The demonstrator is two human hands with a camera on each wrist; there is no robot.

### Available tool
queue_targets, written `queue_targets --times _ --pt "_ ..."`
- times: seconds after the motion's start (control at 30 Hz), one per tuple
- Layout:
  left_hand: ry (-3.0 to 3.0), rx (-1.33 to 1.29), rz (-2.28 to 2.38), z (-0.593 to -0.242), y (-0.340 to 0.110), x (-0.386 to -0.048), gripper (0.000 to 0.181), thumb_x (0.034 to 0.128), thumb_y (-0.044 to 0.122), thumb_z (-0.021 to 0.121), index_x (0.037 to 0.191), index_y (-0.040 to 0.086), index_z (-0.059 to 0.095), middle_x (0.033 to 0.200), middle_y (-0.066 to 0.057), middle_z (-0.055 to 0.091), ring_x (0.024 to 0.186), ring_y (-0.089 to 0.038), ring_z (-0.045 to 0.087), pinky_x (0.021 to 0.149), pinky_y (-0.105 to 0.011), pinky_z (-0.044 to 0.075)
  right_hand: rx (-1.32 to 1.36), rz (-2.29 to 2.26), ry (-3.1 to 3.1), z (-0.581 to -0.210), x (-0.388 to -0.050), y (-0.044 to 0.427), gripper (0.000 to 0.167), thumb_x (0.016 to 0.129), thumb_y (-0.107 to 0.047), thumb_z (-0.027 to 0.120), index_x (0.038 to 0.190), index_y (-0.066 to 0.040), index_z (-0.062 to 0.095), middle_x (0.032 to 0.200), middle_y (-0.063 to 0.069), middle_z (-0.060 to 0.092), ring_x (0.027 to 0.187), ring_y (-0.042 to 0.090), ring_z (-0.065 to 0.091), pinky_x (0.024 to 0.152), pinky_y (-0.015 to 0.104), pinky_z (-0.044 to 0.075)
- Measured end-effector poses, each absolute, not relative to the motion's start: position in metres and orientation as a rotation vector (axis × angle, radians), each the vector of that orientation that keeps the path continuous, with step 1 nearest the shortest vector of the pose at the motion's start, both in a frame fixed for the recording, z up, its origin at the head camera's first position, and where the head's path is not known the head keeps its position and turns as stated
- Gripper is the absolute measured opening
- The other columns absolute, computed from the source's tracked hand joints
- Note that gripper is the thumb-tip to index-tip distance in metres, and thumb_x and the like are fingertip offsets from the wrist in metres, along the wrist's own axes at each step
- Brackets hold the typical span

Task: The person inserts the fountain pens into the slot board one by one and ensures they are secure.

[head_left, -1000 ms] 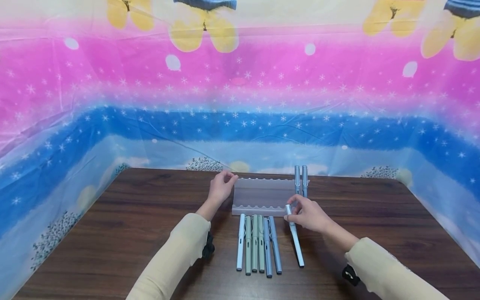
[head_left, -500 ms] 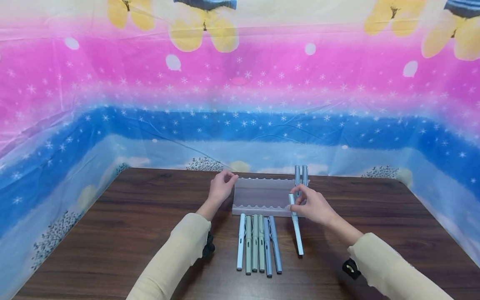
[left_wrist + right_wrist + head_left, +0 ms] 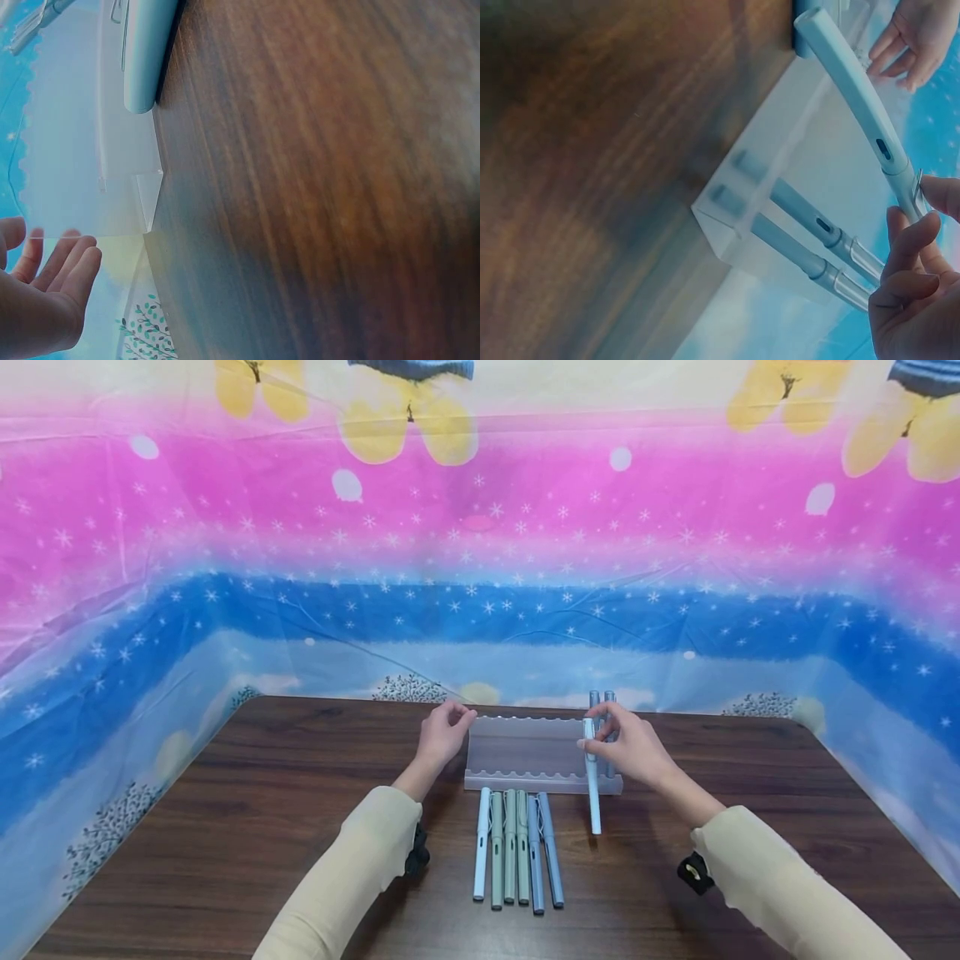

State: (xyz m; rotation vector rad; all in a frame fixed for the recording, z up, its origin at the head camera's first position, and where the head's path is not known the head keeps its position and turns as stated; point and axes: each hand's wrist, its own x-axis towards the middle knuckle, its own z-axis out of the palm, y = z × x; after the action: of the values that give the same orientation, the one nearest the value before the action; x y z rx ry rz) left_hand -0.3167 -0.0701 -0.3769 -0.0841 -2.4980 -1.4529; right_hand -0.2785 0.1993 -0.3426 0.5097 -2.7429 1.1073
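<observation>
Near the right end of the clear rack point(image 3: 525, 747), gripping with the right hand point(image 3: 633, 750) a pale blue pen point(image 3: 592, 785), cap pointing away, barrel end nearer, long axis roughly front-to-back; pinching the rack's left edge with the left hand point(image 3: 441, 737).

In the head view, the right hand point(image 3: 628, 747) and its pale pen point(image 3: 593, 793) partly hide two darker pens point(image 3: 610, 697).

I can read no lettering, brand, number or sign anywhere: none on my pens point(image 3: 510, 847), the clear rack point(image 3: 525, 747), or the printed cloth point(image 3: 480, 547) around my worktop point(image 3: 315, 777).
</observation>
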Motion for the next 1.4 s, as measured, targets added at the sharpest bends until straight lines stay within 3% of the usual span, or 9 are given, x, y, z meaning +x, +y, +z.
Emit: queue_targets --times 0.23,0.73,1.4 --pt "-2.502 -0.085 -1.451 -0.377 -0.070 -0.317 0.018 0.0879 0.021 0.054 0.089 0.004 0.058 0.095 -0.011 0.059 0.089 -0.026 0.053 0.077 -0.038 0.041 0.501 1.053 -2.714 -0.331 -0.286 0.197 0.039 0.079 -0.018 0.066 0.112 -0.007 0.049 0.078 0.004 0.060 0.060 0.017 0.053 0.053 0.032 0.042" --pt "-2.499 -0.084 -1.445 -0.377 -0.070 -0.318 0.017 0.0875 0.021 0.055 0.088 0.004 0.057 0.092 -0.010 0.060 0.087 -0.026 0.053 0.077 -0.038 0.041 0.439 0.987 -2.649 -0.315 -0.295 0.193 0.040 0.079 -0.022 0.066 0.113 -0.010 0.049 0.080 0.005 0.060 0.058 0.017 0.054 0.050 0.032 0.043" --pt "-2.505 -0.082 -1.478 -0.378 -0.070 -0.317 0.017 0.0881 0.021 0.054 0.090 0.004 0.057 0.097 -0.010 0.059 0.091 -0.025 0.053 0.077 -0.038 0.041 0.400 0.918 -2.482 -0.324 -0.304 0.188 0.037 0.080 -0.027 0.065 0.111 -0.014 0.050 0.079 0.003 0.061 0.050 0.015 0.049 0.045 0.031 0.040"
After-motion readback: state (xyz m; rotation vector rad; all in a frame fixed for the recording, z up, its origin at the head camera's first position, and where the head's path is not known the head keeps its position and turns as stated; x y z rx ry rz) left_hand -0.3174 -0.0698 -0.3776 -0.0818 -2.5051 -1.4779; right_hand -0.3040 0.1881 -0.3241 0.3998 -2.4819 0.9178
